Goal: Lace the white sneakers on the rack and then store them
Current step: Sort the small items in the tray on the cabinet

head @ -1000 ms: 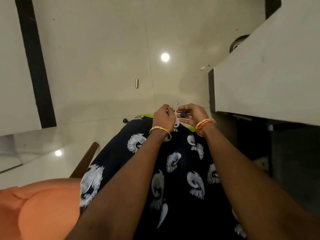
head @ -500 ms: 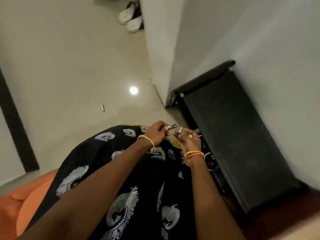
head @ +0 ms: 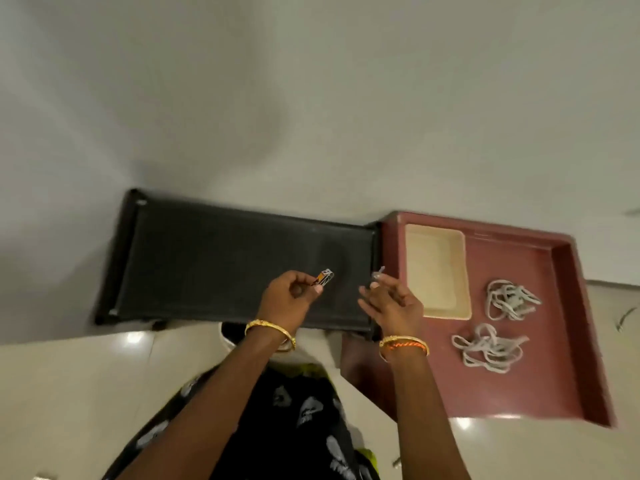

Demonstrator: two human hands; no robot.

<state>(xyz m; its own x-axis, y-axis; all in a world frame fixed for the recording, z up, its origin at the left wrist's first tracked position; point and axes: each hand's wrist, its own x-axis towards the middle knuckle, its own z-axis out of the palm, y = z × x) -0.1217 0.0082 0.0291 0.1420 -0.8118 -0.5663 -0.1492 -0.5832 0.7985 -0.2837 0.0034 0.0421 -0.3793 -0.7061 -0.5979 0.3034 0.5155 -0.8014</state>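
Observation:
My left hand [head: 292,299] pinches a small silver and orange object [head: 325,277] above the black rack [head: 214,258]. My right hand [head: 393,303] hovers at the rack's right end and pinches a small grey piece [head: 378,273] at its fingertips, the other fingers loosely spread. Two loose bundles of white laces [head: 510,299] [head: 488,348] lie on the dark red tray [head: 540,375] to the right. A white rounded shape, perhaps a sneaker [head: 308,353], shows under the rack's front edge, mostly hidden by my left wrist.
A cream rectangular tray [head: 437,271] sits inside the red tray at its left. The rack and red tray stand against a pale wall [head: 311,98]. Glossy floor tiles [head: 69,393] surround my patterned black garment [head: 277,427].
The view has swung from the open floor to face the rack and red tray. My hands have moved apart, each still pinching its small item.

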